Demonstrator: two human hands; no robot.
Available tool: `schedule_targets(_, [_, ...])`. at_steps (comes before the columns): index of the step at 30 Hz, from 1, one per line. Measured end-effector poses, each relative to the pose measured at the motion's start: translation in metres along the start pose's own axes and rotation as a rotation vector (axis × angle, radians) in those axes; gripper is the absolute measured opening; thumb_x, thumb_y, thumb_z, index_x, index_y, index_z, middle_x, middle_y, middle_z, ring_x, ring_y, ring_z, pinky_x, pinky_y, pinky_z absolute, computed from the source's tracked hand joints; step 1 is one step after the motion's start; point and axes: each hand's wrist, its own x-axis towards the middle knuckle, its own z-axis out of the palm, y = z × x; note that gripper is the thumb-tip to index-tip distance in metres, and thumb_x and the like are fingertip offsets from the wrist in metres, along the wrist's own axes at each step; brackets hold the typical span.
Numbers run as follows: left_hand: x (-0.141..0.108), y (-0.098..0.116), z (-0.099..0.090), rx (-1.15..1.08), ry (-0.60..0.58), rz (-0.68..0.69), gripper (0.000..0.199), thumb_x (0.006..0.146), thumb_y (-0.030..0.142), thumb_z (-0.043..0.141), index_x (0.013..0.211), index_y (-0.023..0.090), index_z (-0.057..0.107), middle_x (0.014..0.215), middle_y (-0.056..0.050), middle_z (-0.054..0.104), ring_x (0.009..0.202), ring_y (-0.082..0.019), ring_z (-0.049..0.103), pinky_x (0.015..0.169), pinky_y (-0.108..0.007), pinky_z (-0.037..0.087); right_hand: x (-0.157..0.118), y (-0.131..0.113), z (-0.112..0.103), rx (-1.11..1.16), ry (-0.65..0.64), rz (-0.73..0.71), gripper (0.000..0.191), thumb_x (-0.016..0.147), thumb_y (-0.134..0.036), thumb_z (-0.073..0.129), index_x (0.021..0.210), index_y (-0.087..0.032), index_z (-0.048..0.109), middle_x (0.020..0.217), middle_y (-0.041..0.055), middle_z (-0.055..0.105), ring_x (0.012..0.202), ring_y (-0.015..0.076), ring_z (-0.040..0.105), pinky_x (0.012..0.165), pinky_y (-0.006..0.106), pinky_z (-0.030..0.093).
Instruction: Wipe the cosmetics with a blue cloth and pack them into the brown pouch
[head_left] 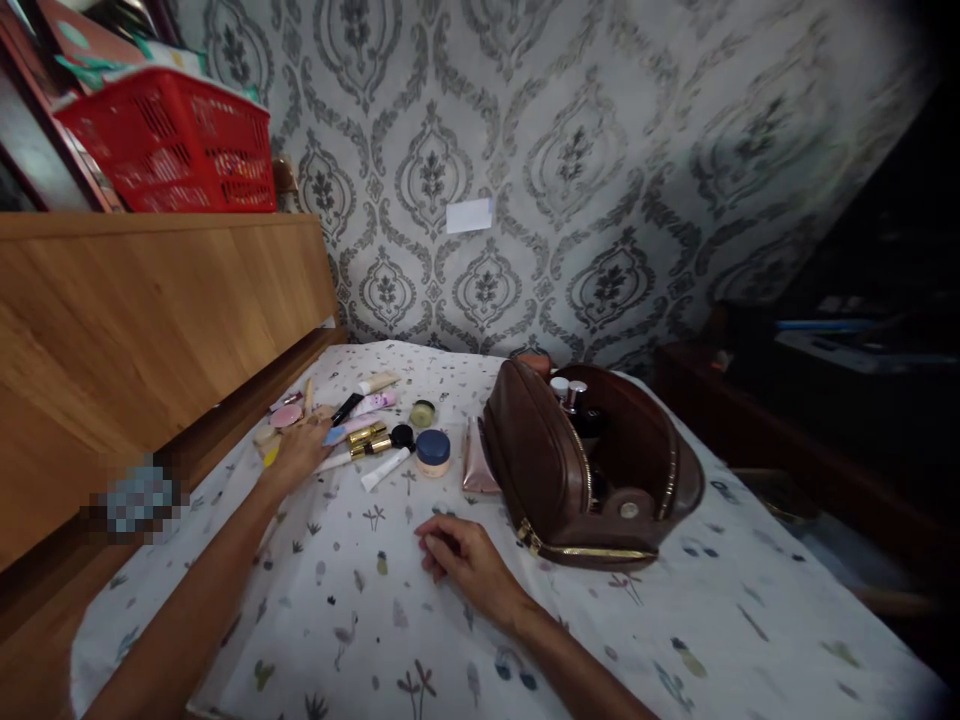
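My left hand (301,448) reaches in among small cosmetics at the far left of the cloth, its fingers stretched over them. Around it lie a pink round compact (286,415), a black tube (346,408), a pink-and-white tube (373,402) and gold lipstick-like tubes (369,440). My right hand (469,562) rests on the cloth, fingers loosely bent and holding nothing. Beyond it stand a blue-lidded jar (433,452) and a white tube (385,469). A brown cosmetic bag (540,440) gapes open to its right, with bottles (576,394) inside. A shiny pink pouch-like item (478,458) touches the bag's left side.
A white patterned cloth (360,560) covers the surface. At left rises a wooden cabinet (172,300) carrying a red plastic basket (180,140). Behind is a patterned wall (427,120). A small green-lidded jar (422,412) and a cream tube (379,382) lie farther back.
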Motion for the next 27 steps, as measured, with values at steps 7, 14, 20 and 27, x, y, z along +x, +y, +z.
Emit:
schedule_targets(7, [-0.015, -0.003, -0.003, -0.128, 0.064, -0.018, 0.035, 0.091, 0.032, 0.052, 0.121, 0.018, 0.06, 0.118, -0.013, 0.067, 0.113, -0.031, 0.061, 0.09, -0.037, 0.048, 0.003, 0.002, -0.003, 0.068, 0.022, 0.013, 0.037, 0.078, -0.051, 0.067, 0.085, -0.015, 0.065, 0.063, -0.0013, 0.063, 0.053, 0.011, 0.059, 0.055, 0.025, 0.048])
schedule_targets(14, [-0.016, -0.006, -0.005, -0.229, 0.078, 0.009, 0.033, 0.089, 0.041, 0.051, 0.109, 0.019, 0.065, 0.11, -0.01, 0.07, 0.107, -0.029, 0.063, 0.088, -0.034, 0.048, 0.006, 0.004, -0.003, 0.179, 0.036, 0.022, 0.044, 0.071, -0.055, 0.074, 0.085, -0.014, 0.066, 0.069, -0.0007, 0.064, 0.054, 0.0104, 0.061, 0.054, 0.025, 0.047])
schedule_targets(20, [0.018, -0.002, -0.022, -0.29, 0.104, -0.004, 0.026, 0.089, 0.041, 0.047, 0.08, 0.021, 0.061, 0.081, -0.007, 0.07, 0.084, -0.026, 0.064, 0.074, -0.033, 0.046, 0.004, 0.005, -0.004, 0.226, 0.046, 0.014, 0.048, 0.069, -0.059, 0.076, 0.085, -0.014, 0.066, 0.074, -0.0001, 0.065, 0.057, 0.0109, 0.062, 0.054, 0.025, 0.047])
schedule_targets(27, [0.063, 0.056, -0.04, -0.449, 0.098, 0.127, 0.028, 0.088, 0.042, 0.043, 0.08, 0.019, 0.058, 0.071, -0.001, 0.061, 0.073, -0.02, 0.06, 0.064, -0.027, 0.045, 0.004, 0.002, -0.008, 0.307, 0.024, 0.033, 0.056, 0.066, -0.065, 0.077, 0.087, -0.014, 0.066, 0.076, 0.0012, 0.065, 0.06, 0.0117, 0.064, 0.054, 0.024, 0.048])
